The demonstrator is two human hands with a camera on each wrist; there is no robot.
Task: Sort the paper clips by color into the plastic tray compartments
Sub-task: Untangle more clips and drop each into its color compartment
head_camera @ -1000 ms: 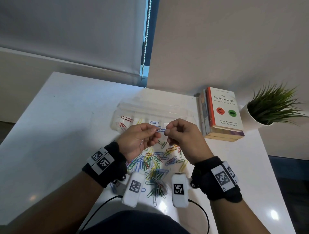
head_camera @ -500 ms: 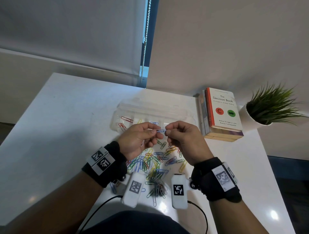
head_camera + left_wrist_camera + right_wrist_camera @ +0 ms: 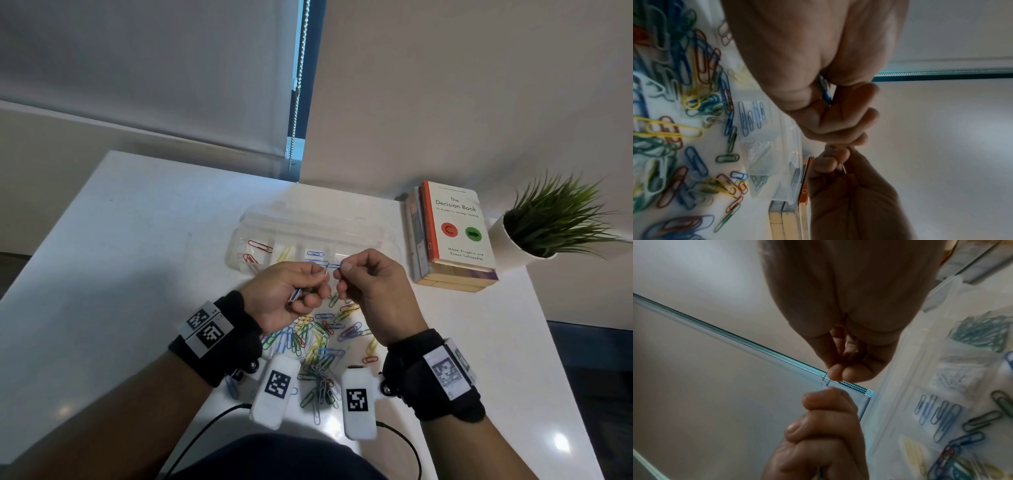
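On the left of the white desk [image 3: 102, 257] nothing is lying but bare surface; the work is sitting in the middle. The left hand [image 3: 287, 294] is hovering above the pile, its fingers curled and pinching a pale clip at the tips, with a blue clip [image 3: 294, 295] tucked lower in the palm, probably parked there so the fingertips are free. Just beside it, the right hand [image 3: 371, 284] is pinching the other end of a small blue paper clip [image 3: 334, 266] between thumb and forefinger. The two hands are almost touching, which suggests they are pulling apart clips that are hooked together, though the join itself is too small to make out.

Behind the hands, the clear plastic tray [image 3: 342, 222] is holding red clips [image 3: 255, 251] in its leftmost compartment, then yellow, then blue; the wrist views are showing white and green ones further right. Below the hands, the unsorted heap of paper clips [image 3: 318, 346] is sprawling across the desk, so most of the sorting is likely remaining. To the right a stack of books [image 3: 452, 236] and a potted plant [image 3: 555, 219] are standing clear of the work.
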